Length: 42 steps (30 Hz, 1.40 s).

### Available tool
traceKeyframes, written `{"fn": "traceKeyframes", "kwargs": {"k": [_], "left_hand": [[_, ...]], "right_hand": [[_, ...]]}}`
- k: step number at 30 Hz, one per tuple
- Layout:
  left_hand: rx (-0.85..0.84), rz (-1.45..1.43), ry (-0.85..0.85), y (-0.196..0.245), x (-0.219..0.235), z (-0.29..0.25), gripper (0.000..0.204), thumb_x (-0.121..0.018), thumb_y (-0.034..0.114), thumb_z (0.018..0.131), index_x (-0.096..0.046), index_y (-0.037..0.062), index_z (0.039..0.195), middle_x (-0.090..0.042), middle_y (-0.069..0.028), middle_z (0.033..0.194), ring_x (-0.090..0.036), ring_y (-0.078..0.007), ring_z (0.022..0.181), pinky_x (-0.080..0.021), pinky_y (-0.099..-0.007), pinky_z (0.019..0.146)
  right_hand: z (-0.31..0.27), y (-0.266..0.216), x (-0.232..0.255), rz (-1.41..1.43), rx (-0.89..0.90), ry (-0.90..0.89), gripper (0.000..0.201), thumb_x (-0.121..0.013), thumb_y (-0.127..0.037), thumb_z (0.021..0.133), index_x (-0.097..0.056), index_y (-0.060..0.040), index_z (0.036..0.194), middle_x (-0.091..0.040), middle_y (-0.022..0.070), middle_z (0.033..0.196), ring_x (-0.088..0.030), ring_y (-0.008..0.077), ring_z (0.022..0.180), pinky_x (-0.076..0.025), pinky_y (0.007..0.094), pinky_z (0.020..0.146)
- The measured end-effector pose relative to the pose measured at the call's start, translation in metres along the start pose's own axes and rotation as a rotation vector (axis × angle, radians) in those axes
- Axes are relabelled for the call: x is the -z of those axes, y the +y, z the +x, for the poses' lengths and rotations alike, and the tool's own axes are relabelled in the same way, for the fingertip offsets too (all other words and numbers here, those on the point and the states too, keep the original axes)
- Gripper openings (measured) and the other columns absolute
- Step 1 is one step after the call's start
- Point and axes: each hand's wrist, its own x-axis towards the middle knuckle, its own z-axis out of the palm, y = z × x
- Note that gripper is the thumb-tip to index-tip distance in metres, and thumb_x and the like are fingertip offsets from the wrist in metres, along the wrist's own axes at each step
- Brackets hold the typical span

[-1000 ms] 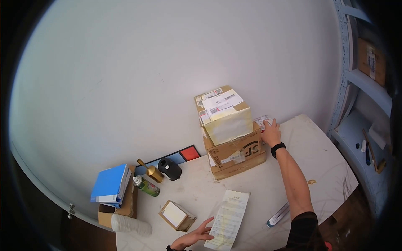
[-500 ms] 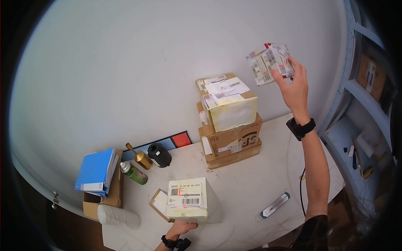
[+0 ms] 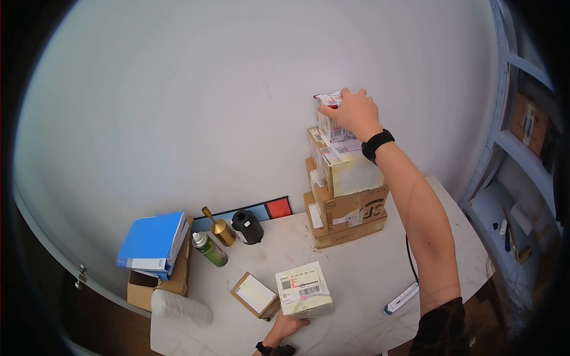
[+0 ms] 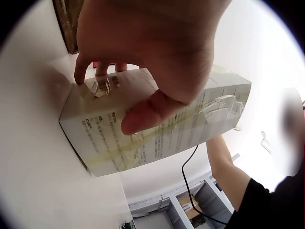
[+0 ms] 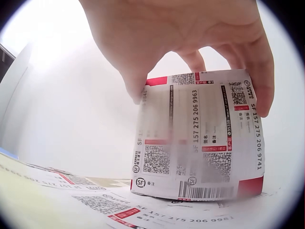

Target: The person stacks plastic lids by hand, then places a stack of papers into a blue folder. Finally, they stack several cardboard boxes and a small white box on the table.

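In the head view my right hand (image 3: 356, 113) grips a small box (image 3: 340, 132) covered in white and red shipping labels, at the top of a stack of cartons. Seen from the right wrist, thumb and fingers straddle this box (image 5: 198, 138), whose bottom edge meets the labelled surface below. Beneath it are a yellowish-white taped carton (image 3: 356, 175) and a brown carton (image 3: 356, 212) with black print. My left hand (image 3: 288, 326) holds a pale box (image 3: 304, 291) with a barcode label over the front of the table; in the left wrist view thumb and fingers clasp its printed sides.
A small brown box (image 3: 257, 295) with a white label lies left of the pale box. Behind it stand a green spray can (image 3: 211, 249), a brass-coloured vessel (image 3: 222, 233) and a black cylinder (image 3: 247, 227). Blue binders (image 3: 151, 237) sit far left; a slim blue-white item (image 3: 402, 298) lies right.
My right hand took the label-covered box from beside the stack, lifted it and brought it leftward onto the top. My left hand picked up the pale box, which has shifted right in the view.
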Motion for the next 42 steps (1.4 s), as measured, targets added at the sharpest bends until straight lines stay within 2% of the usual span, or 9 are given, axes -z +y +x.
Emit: {"fn": "traceKeyframes", "kwargs": {"k": [12,16,20,23,26,29,32,35,42], "left_hand": [[-0.100,-0.059,0.007,-0.050,-0.007,0.017,0.107,-0.091,0.002,0.058,-0.034,-0.0004,0.149,-0.043,-0.0173,0.143,-0.043,-0.0342,0.138,-0.032,-0.0415,0.120],[-0.157,-0.130,0.055,0.019,-0.004,0.001,0.106,-0.091,0.001,0.063,-0.033,0.0003,0.152,-0.047,-0.0142,0.147,-0.045,-0.0277,0.139,-0.035,-0.0401,0.118],[-0.094,-0.143,-0.096,0.078,0.020,-0.018,0.102,-0.090,0.006,0.074,-0.030,0.0012,0.156,-0.047,-0.0123,0.153,-0.048,-0.0234,0.139,-0.037,-0.0404,0.118],[-0.240,-0.265,0.004,0.141,0.040,-0.027,0.101,-0.089,0.010,0.079,-0.027,0.0023,0.158,-0.046,-0.0141,0.154,-0.048,-0.0238,0.140,-0.039,-0.0419,0.117],[-0.496,-0.310,0.090,0.190,0.059,-0.006,0.099,-0.085,0.017,0.084,-0.023,0.0026,0.160,-0.047,-0.0154,0.151,-0.049,-0.0271,0.140,-0.041,-0.0440,0.116],[-0.481,-0.382,0.245,0.233,0.059,0.016,0.100,-0.084,0.021,0.086,-0.020,0.0018,0.161,-0.045,-0.0166,0.150,-0.048,-0.0296,0.139,-0.040,-0.0457,0.117],[-0.566,-0.311,0.404,0.266,0.044,0.049,0.101,-0.084,0.022,0.086,-0.018,0.0010,0.161,-0.040,-0.0195,0.152,-0.046,-0.0319,0.139,-0.039,-0.0483,0.117],[-0.721,-0.245,0.478,0.285,0.022,0.085,0.101,-0.083,0.023,0.087,-0.018,0.0009,0.161,-0.035,-0.0228,0.154,-0.042,-0.0334,0.142,-0.038,-0.0490,0.117],[-0.867,0.094,0.633,0.311,0.006,0.118,0.104,-0.082,0.022,0.086,-0.014,-0.0009,0.161,-0.032,-0.0254,0.155,-0.041,-0.0353,0.142,-0.036,-0.0493,0.118]], "right_hand": [[0.002,-0.008,-0.005,0.034,-0.024,-0.058,0.076,-0.073,-0.070,0.079,-0.072,-0.0040,0.117,-0.064,0.0251,0.110,-0.069,0.0389,0.094,-0.059,0.0465,0.076],[-0.001,-0.007,0.008,0.146,-0.089,-0.190,0.085,-0.070,-0.074,0.080,-0.066,-0.0065,0.132,-0.057,0.0288,0.130,-0.064,0.0442,0.111,-0.058,0.0493,0.085],[-0.021,0.011,0.024,0.248,-0.033,0.112,0.083,-0.065,-0.066,0.090,-0.055,-0.0052,0.146,-0.048,0.0244,0.150,-0.049,0.0464,0.136,-0.049,0.0536,0.104],[-0.070,0.027,0.051,0.574,0.200,0.236,0.067,-0.064,-0.049,0.098,-0.054,-0.0033,0.145,-0.052,0.0227,0.146,-0.056,0.0394,0.130,-0.050,0.0496,0.103],[-0.142,0.027,0.075,0.873,0.203,-0.082,0.056,-0.067,-0.034,0.100,-0.053,-0.0017,0.143,-0.059,0.0228,0.139,-0.065,0.0354,0.119,-0.053,0.0430,0.100],[-0.203,0.023,0.086,1.015,0.181,-0.387,0.067,-0.071,-0.032,0.098,-0.044,0.0012,0.149,-0.061,0.0238,0.138,-0.067,0.0352,0.118,-0.052,0.0436,0.102],[-0.236,0.017,0.087,0.993,0.364,-0.317,0.087,-0.077,-0.032,0.092,-0.031,0.0035,0.157,-0.051,0.0283,0.147,-0.061,0.0400,0.128,-0.051,0.0463,0.104],[-0.247,0.008,0.083,0.567,0.439,-0.036,0.107,-0.084,-0.034,0.085,-0.019,0.0041,0.161,-0.035,0.0330,0.157,-0.049,0.0462,0.138,-0.049,0.0498,0.107],[-0.213,0.017,0.044,0.929,0.224,0.068,0.116,-0.091,-0.025,0.077,-0.014,0.0036,0.159,-0.032,0.0311,0.153,-0.042,0.0462,0.141,-0.042,0.0513,0.113]]}}
